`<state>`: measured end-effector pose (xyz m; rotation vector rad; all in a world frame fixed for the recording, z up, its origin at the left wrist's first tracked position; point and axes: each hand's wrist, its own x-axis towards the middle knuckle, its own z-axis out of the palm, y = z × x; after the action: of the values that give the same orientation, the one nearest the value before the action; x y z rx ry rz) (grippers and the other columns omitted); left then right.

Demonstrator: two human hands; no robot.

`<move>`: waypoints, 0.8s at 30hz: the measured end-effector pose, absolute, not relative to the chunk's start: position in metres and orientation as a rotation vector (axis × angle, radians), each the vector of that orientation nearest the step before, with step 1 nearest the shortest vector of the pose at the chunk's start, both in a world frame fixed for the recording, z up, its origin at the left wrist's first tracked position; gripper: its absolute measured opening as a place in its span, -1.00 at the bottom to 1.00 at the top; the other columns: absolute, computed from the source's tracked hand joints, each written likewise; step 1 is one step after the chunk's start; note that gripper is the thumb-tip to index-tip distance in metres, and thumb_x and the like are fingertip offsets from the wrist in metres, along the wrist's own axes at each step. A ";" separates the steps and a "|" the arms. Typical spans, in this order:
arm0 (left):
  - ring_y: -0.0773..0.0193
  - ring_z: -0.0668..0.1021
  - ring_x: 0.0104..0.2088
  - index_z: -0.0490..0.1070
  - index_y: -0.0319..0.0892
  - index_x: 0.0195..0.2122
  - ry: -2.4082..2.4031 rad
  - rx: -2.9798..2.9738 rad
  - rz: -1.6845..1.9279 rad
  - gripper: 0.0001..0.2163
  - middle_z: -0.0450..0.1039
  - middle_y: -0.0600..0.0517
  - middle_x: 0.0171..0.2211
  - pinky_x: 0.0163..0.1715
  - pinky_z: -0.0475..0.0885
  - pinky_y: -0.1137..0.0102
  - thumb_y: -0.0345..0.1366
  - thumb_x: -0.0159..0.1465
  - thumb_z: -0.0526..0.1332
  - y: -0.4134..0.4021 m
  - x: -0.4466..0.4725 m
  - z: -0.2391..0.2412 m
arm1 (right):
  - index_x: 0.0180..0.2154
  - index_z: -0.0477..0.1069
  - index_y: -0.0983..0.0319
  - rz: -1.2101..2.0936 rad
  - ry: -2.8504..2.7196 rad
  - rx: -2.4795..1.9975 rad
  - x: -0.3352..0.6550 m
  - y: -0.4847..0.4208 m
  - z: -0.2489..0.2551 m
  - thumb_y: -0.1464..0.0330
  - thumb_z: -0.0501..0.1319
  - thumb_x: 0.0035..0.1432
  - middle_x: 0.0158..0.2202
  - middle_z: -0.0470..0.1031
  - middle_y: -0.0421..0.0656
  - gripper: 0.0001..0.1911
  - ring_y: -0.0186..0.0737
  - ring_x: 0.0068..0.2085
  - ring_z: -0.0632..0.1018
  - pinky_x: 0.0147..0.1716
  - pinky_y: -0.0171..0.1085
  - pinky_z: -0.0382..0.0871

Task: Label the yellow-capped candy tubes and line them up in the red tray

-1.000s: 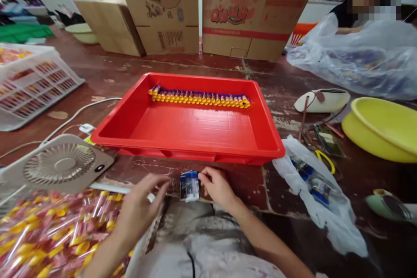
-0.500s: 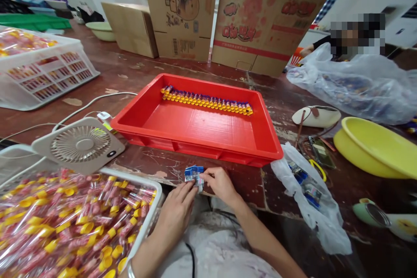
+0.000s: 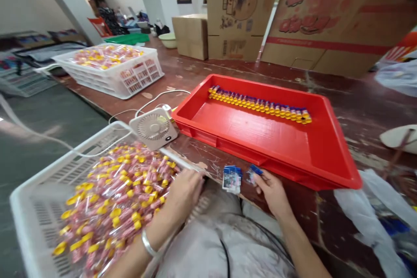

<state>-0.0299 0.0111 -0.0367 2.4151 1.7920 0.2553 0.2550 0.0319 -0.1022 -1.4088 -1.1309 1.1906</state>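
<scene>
Between the thumb and fingers of my right hand [image 3: 273, 193] is a small clear plastic sleeve with a blue end [image 3: 253, 170], held just above the table edge. A short stack of similar blue-and-clear sleeves [image 3: 232, 178] lies flat on the table to its left. My left hand [image 3: 187, 189] is beside the right rim of a white crate [image 3: 24, 208]; its fingers are blurred, and what they hold, if anything, is not visible. Pink tubes with yellow caps [image 3: 130, 191] fill that crate. Beyond my hands stands a red tray [image 3: 247, 132] with a row of yellow-ended, blue-topped tubes [image 3: 260, 104] along its far wall.
A small fan [image 3: 153, 128] with a white cable stands between crate and tray. Another white crate [image 3: 143, 74] of tubes is farther back left. Large cardboard boxes [image 3: 241, 13] line the table's back. A plastic bag [image 3: 368, 213] with blue pieces lies at right.
My view has swung left. My right hand has lifted a sleeve away from the stack, to the right. My left hand has left the stack and moved to the crate's edge.
</scene>
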 end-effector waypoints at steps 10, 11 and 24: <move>-0.08 0.59 -0.17 0.51 -0.23 -0.24 2.429 1.932 -0.074 -0.71 0.55 -0.25 -0.20 -0.33 0.41 0.26 -0.25 0.31 0.02 0.059 -0.135 -0.047 | -0.34 0.53 0.25 1.206 -1.041 -1.335 0.252 0.033 -0.099 0.13 0.37 0.06 -0.60 0.33 -0.27 -0.70 -0.35 -0.58 0.25 -0.57 -0.32 0.10; -0.09 0.60 -0.20 0.51 -0.24 -0.26 2.430 1.903 -0.077 -0.72 0.55 -0.27 -0.21 -0.35 0.40 0.26 -0.26 0.28 0.03 0.064 -0.133 -0.051 | -0.36 0.53 0.25 1.209 -1.029 -1.335 0.252 0.032 -0.098 0.13 0.38 0.05 -0.59 0.34 -0.27 -0.70 -0.35 -0.58 0.25 -0.57 -0.32 0.11; 0.24 0.53 -0.45 0.37 -0.11 -0.27 1.818 1.525 0.808 -0.73 0.48 0.09 -0.45 -0.45 0.37 0.43 -0.03 0.18 0.27 0.022 -0.092 0.005 | -0.59 0.39 0.23 1.364 -0.785 -1.174 0.227 0.028 -0.067 0.18 0.43 -0.06 -0.61 0.30 -0.28 -0.66 -0.34 -0.52 0.25 -0.47 -0.30 0.13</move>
<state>-0.0919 0.0224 0.0055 1.5245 1.8180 0.8082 0.2271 0.0278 -0.0669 -1.1735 -0.7849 1.3638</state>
